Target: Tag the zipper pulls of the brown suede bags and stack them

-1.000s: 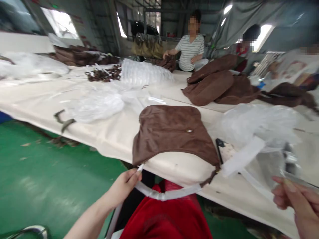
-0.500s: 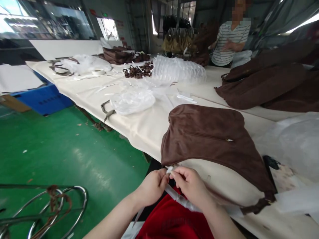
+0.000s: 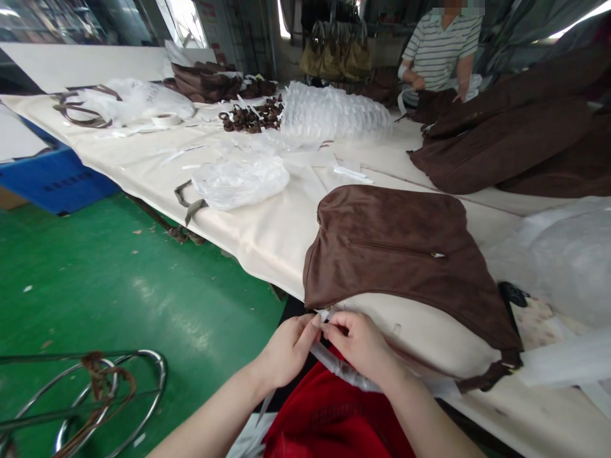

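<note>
A brown bag (image 3: 382, 254) with a zip across its front lies flat on the cream-covered table, close to me. At its near left corner, my left hand (image 3: 292, 346) and my right hand (image 3: 357, 343) meet, fingertips pinched on a small white wrapping. A strap wrapped in whitish film (image 3: 346, 371) runs from there under my right wrist toward the right. The bag's dark strap end (image 3: 491, 375) with a metal fitting rests at the table edge on the right. My fingers partly hide the wrapping.
Crumpled clear plastic (image 3: 241, 181), a pile of brown straps (image 3: 252, 116) and a bubbled plastic roll (image 3: 334, 114) lie farther along the table (image 3: 258, 235). More brown bags (image 3: 506, 146) are heaped at right. Across stands a person in a striped shirt (image 3: 442, 51). A metal-framed stool (image 3: 109, 394) stands lower left.
My view has shifted slightly, so the scene sits higher and a little left. Both hands stay pinched at the bag's corner. The person across has lowered their hands onto brown material.
</note>
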The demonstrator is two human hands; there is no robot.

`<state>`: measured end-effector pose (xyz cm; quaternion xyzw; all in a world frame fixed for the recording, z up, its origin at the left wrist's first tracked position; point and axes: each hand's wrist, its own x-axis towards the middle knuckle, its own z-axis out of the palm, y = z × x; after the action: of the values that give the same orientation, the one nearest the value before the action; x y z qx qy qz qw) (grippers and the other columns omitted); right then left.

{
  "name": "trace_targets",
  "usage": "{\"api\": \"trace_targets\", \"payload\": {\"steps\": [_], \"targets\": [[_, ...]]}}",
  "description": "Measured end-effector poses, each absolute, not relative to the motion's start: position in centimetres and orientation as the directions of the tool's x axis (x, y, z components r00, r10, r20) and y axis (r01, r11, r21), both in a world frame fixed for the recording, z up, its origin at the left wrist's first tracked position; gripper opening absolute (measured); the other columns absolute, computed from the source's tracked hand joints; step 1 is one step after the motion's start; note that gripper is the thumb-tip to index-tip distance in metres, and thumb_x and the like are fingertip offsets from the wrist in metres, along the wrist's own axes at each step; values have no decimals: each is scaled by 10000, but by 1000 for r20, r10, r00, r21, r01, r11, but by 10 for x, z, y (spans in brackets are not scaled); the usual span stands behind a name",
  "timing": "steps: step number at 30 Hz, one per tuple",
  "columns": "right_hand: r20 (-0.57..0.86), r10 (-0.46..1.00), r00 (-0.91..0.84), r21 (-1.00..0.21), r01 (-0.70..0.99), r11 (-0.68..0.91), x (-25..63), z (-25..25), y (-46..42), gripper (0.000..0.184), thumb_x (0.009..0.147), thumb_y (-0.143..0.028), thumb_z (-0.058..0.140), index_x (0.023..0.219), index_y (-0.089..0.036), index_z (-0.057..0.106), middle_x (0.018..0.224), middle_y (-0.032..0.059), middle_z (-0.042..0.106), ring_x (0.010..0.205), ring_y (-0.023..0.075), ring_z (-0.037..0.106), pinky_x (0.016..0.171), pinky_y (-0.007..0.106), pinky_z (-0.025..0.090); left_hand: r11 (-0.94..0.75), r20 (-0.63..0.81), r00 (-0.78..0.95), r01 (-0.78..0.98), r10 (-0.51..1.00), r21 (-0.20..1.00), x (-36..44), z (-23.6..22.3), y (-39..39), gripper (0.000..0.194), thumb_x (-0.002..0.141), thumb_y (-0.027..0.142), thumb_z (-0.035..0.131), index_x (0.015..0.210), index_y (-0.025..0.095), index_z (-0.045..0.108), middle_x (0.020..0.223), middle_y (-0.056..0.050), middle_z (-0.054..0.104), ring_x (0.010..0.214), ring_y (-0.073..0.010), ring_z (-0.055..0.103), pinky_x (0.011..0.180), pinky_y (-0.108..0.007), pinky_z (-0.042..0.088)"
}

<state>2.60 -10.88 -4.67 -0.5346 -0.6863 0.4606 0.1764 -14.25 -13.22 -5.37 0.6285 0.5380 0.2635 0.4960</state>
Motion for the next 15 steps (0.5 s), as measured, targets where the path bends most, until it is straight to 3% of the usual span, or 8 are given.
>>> {"api": "trace_targets", "payload": {"steps": [2, 5, 7, 10, 13, 15], "targets": [[-317, 868, -383, -851, 519, -82, 28, -51, -110, 255, 842, -361, 536, 711, -171, 644, 552, -13, 574, 480, 103, 483, 470, 217, 321, 195, -277, 226, 327, 934, 925, -140, -56, -131, 421, 924, 482, 339, 652, 177, 439, 579, 37, 396, 525, -97, 334, 515, -229, 285], [-452, 762, -464, -883, 354, -308, 32, -61, -112, 254, 848, -383, 516, 819, -165, 642, 575, -28, 566, 439, 83, 469, 419, 190, 316, 472, -469, 261, 53, 844, 880, -141, -56, -128, 344, 870, 463, 431, 681, 177, 459, 499, 85, 276, 424, -66, 186, 406, -206, 151], [-474, 718, -509, -880, 252, -402, 33, -68, -114, 259, 837, -397, 528, 816, -159, 630, 591, -31, 565, 441, 75, 482, 431, 182, 355, 655, -575, 377, -125, 726, 745, -146, -53, -127, 233, 830, 376, 497, 719, 172, 484, 491, 105, 222, 402, -52, 100, 375, -192, 76], [-448, 714, -538, -888, 176, -425, 31, -73, -113, 233, 821, -378, 549, 774, -160, 617, 606, -31, 571, 451, 69, 498, 451, 181, 389, 832, -619, 568, -259, 543, 491, -154, -48, -127, 121, 794, 258, 558, 754, 158, 504, 515, 107, 233, 395, -29, 58, 356, -153, 53], [-426, 719, -550, -902, 202, -381, 25, -72, -110, 175, 822, -283, 527, 727, -162, 611, 561, -35, 564, 445, 71, 501, 444, 174, 388, 896, -579, 684, -323, 443, 305, -155, -49, -132, 151, 842, 265, 569, 776, 139, 519, 531, 106, 239, 387, -16, 53, 347, -124, 70], [-398, 723, -565, -917, 220, -333, 21, -69, -107, 162, 812, -216, 511, 711, -161, 624, 537, -35, 566, 445, 72, 501, 447, 171, 394, 895, -546, 710, -362, 445, 259, -154, -52, -137, 184, 869, 291, 568, 786, 131, 534, 526, 105, 240, 382, -15, 55, 344, -118, 83]]}}
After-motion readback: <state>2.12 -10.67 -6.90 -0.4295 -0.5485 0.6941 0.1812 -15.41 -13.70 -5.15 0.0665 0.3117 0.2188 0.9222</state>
